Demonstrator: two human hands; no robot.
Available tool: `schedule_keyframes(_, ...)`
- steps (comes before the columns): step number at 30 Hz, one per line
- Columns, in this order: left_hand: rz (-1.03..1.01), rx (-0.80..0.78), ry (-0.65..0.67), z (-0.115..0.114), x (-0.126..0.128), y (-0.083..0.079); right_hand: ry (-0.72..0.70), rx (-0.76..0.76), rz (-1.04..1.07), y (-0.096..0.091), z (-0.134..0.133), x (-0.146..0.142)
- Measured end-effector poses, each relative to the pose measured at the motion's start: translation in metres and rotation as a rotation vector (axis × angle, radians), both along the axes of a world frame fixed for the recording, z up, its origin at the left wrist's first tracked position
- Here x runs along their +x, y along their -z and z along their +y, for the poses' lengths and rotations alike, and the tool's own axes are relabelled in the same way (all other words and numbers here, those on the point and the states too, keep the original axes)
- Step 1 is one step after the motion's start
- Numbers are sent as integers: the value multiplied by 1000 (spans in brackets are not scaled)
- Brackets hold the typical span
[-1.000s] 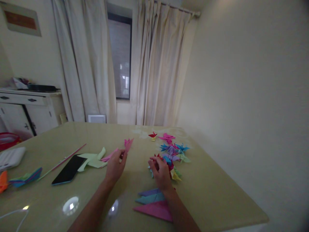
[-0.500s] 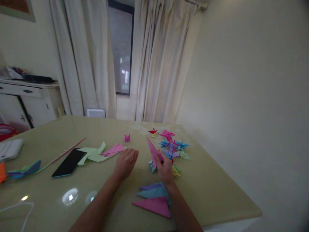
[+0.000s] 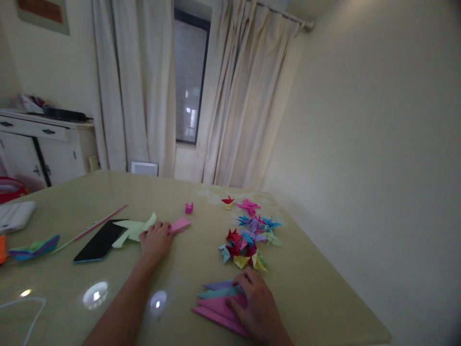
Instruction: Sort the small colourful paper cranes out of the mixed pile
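My left hand is lowered onto loose papers at mid-table, its fingers bent over the near end of a pink folded paper. Pale green paper strips lie just left of it; the fingertips are partly hidden. Close to me, my right hand has thumb and fingers closed on another pink folded paper. That piece rests among pointed folded papers, with a light blue one and a purple one behind it. Beyond this hand sits a cluster of colourful paper cranes.
A black phone lies left of the green strips, near a thin pink-and-green stick. A small pink folded piece stands farther back. Blue-green folded paper and a white object are at far left.
My right hand has come down toward me and set its pink folded paper on the near pile. My left hand has moved left onto the green and pink papers.
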State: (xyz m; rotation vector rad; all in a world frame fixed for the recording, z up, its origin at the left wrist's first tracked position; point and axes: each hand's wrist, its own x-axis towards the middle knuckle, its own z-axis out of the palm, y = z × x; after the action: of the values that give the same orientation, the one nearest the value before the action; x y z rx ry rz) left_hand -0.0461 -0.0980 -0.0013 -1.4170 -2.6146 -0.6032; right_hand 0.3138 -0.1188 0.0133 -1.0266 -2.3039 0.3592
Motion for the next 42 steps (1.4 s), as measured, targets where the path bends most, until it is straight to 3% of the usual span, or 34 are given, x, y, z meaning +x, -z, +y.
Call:
schedule_keyframes(6,-130,39,8,-1,-2,-1,-52,28,107,-31,18,-55)
schedule_keyframes(9,-127,93,28,2,-3,-3,-95,14,213,-31,32,-85)
schedule_keyframes(11,-185,206,152,5,3,-5,-91,-33,342,-20,40,-97)
schedule_keyframes(13,-280,339,383,8,18,-4,-70,-111,485,-6,46,-102)
schedule_keyframes(16,-349,446,741,9,55,-2,-4,-211,640,10,50,-96)
schedule_keyframes(18,-343,464,894,6,80,-1,85,-190,706,12,53,-89)
schedule_keyframes(21,-315,502,969,0,100,-3,163,-135,733,9,58,-81)
schedule_keyframes(24,-218,524,962,-1,97,-5,122,-185,691,3,61,-80)
schedule_keyframes(27,-64,474,858,3,80,-7,125,-169,734,-6,61,-77)
schedule_keyframes(31,109,238,322,3,46,-3,166,-204,750,-23,51,-51)
schedule_keyframes(34,138,10,1,-4,22,-1,73,-319,637,-25,32,-23)
schedule_keyframes(38,128,-40,-103,-11,5,-4,59,-399,413,0,4,2)
schedule_keyframes(42,72,-60,-97,-10,-1,-4,198,-240,328,28,-9,7)
